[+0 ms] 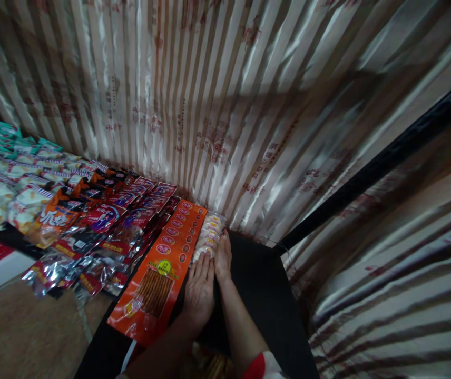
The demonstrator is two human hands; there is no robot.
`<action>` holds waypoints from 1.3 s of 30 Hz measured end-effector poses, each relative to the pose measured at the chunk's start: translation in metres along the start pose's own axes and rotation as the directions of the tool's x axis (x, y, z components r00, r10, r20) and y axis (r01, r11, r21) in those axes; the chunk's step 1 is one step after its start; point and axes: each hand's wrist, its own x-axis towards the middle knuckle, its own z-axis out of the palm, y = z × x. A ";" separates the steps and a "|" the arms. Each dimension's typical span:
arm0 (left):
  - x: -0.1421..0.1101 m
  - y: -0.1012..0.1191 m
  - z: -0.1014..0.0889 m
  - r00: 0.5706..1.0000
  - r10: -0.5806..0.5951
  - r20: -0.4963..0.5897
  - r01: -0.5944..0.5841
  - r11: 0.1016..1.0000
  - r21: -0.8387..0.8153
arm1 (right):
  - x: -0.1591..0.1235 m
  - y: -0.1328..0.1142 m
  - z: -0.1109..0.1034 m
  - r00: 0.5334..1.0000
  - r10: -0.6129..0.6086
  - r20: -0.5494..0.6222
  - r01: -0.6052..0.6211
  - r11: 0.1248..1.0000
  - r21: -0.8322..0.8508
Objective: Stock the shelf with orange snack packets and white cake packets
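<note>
A pack of small white packets (210, 231) lies near the back edge of the black shelf (263, 289), toward its right corner and just beside a long orange packet (170, 252). The left hand (199, 295) rests flat on the pack's front end, its fingers nearly straight and close together, while the right hand (223, 257) lies along its right side, though in this dim view I cannot tell whether those fingers curl around it
</note>
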 end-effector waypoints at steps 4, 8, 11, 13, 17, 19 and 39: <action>0.002 0.002 -0.004 0.999 -0.001 0.032 0.001 1.000 -0.002 | -0.015 -0.007 -0.014 0.996 0.057 -0.065 -0.060 0.997 -0.053; 0.005 0.005 -0.013 0.999 -0.015 0.044 0.017 0.999 -0.029 | -0.039 -0.013 -0.032 0.993 0.033 -0.110 -0.036 0.999 -0.025; 0.005 0.010 -0.025 0.998 -0.003 0.057 0.006 0.999 -0.053 | -0.062 -0.015 -0.044 0.992 0.041 -0.119 -0.041 0.999 -0.001; 0.002 0.015 -0.034 0.996 0.017 0.083 -0.010 0.996 -0.086 | -0.080 -0.014 -0.050 0.993 0.030 -0.111 -0.028 0.999 0.016; -0.014 0.026 -0.057 0.988 -0.017 0.154 0.044 0.984 -0.170 | -0.120 -0.014 -0.061 0.992 0.041 -0.123 -0.032 0.997 0.074; -0.029 0.029 -0.071 0.985 0.007 0.174 0.038 0.966 -0.254 | -0.142 -0.018 -0.065 0.990 0.078 -0.121 -0.064 0.991 0.120; -0.188 -0.031 -0.081 0.540 -0.204 0.816 0.256 0.964 0.072 | -0.298 0.065 -0.067 0.881 0.249 0.402 -0.076 0.914 -0.399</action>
